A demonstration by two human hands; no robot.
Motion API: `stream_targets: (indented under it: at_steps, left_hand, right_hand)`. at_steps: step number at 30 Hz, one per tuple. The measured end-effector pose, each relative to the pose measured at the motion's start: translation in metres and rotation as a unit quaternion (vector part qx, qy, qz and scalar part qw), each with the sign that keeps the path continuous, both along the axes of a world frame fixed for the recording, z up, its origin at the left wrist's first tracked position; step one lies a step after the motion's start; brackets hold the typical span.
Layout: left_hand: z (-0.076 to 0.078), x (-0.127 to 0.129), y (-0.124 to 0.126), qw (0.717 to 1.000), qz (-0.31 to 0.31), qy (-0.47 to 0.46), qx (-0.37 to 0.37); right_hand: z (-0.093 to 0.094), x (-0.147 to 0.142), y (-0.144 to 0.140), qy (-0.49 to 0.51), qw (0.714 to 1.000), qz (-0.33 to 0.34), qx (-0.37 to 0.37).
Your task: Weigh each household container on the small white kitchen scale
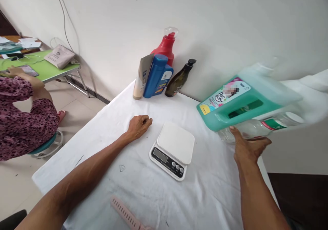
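My left hand (139,126) rests on the white tablecloth (205,196) with fingers curled in and nothing in them, just left of a white kitchen scale (174,149). My right hand (249,148) reaches to the table's right edge, where it closes around a clear plastic bottle (252,129) with a green label that lies on its side. The thumb touches the lower corner of a large teal detergent jug (243,102), which lies tilted over that bottle. How the jug is held up is hidden.
Against the wall stand a beige tube (141,78), a blue bottle (156,76), a red spray bottle (166,47) and a dark pump bottle (179,80). A pink strap (126,214) lies near the front edge. A person (24,120) sits at a green table (48,69) on the left.
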State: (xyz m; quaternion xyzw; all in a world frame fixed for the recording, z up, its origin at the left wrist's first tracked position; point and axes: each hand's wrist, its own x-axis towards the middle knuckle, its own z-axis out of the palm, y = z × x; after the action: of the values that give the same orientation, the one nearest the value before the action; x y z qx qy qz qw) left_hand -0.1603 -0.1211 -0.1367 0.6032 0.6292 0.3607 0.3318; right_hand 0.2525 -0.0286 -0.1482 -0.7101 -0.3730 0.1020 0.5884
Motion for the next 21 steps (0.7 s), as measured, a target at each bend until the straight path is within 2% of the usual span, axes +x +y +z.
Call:
stream_targets:
  at_steps: [3,6,8,9,11,13,14,16,19,21]
  left_hand:
    - [-0.002,0.000,0.000,1.000,0.001,-0.002,0.003]
    - [-0.005,0.000,0.001,1.000,-0.001,-0.001,0.003]
    - [-0.007,0.000,0.001,1.000,-0.003,0.002,0.004]
    - [-0.007,0.000,0.001,1.000,-0.004,0.003,0.007]
    - [-0.008,0.000,0.002,1.000,-0.005,0.005,0.012]
    - [-0.009,-0.001,0.002,1.000,-0.003,0.004,0.014]
    - [-0.009,-0.001,0.002,1.000,-0.002,0.003,0.013]
    - [-0.009,0.000,0.002,1.000,-0.001,0.000,0.010]
    - [-0.009,0.000,0.002,1.000,-0.001,-0.004,0.008]
    - [-0.010,0.000,0.002,1.000,-0.003,-0.006,0.006]
  right_hand:
    - [0.008,-0.003,-0.016,0.000,0.998,-0.067,0.000]
    - [0.029,-0.023,-0.040,-0.105,0.982,-0.130,0.091]
    - [0.049,-0.052,-0.052,-0.175,0.965,-0.067,0.183]
    - [0.060,-0.070,-0.054,-0.188,0.963,0.005,0.195]
    - [0.081,-0.111,-0.047,-0.184,0.962,0.137,0.150]
    - [0.095,-0.149,-0.023,-0.145,0.956,0.241,0.081]
    - [0.098,-0.165,-0.005,-0.116,0.955,0.271,0.039]
    - [0.097,-0.191,0.036,-0.105,0.952,0.287,0.008]
    - [0.086,-0.216,0.098,-0.123,0.954,0.265,-0.060]
    - [0.077,-0.226,0.130,-0.152,0.951,0.263,-0.066]
